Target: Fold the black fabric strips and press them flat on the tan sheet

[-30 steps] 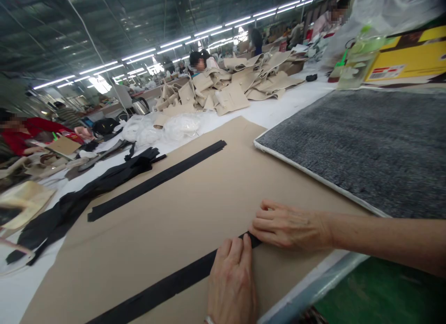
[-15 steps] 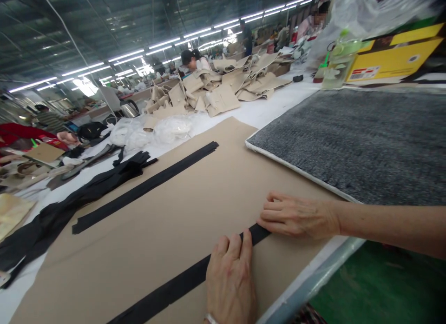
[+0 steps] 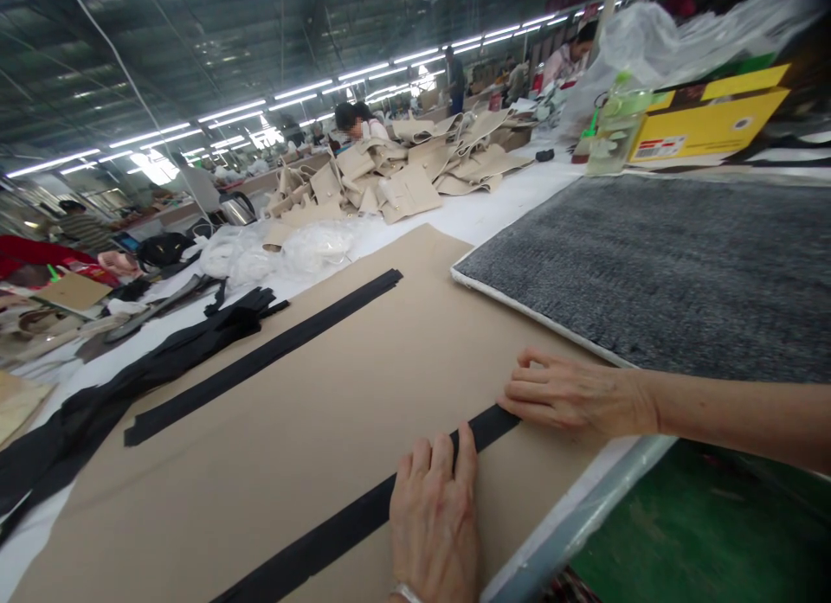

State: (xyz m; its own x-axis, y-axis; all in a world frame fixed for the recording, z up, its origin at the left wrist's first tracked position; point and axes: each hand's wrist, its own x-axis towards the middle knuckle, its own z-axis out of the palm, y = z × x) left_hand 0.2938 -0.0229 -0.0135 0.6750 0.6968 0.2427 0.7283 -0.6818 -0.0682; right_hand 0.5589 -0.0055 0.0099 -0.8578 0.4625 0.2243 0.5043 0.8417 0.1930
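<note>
A large beige sheet [image 3: 363,387] lies flat on the table, with a black strip [image 3: 325,538] running diagonally across its near part. My left hand [image 3: 436,512] rests on this strip with its fingers stretched out and pressing down. Further right, my right hand [image 3: 575,395] is closed at the strip's far end, its fingertips pinching or pressing there. What lies under those fingers is hidden. A second black strip [image 3: 266,356] lies on the sheet farther away, roughly parallel to the first and touched by neither hand.
A dark grey fuzzy board [image 3: 662,266] with a pale edge covers the sheet's right side. Black fabric strips [image 3: 130,382] are heaped at the left. Beyond lie clear plastic bags [image 3: 312,244], beige pieces [image 3: 402,166], a bottle [image 3: 616,127] and a yellow box [image 3: 707,127]. Several people work behind.
My right hand has slid slightly to the right along the near strip, uncovering a little more of it. My left hand stays nearly in place. The camera view has shifted a little.
</note>
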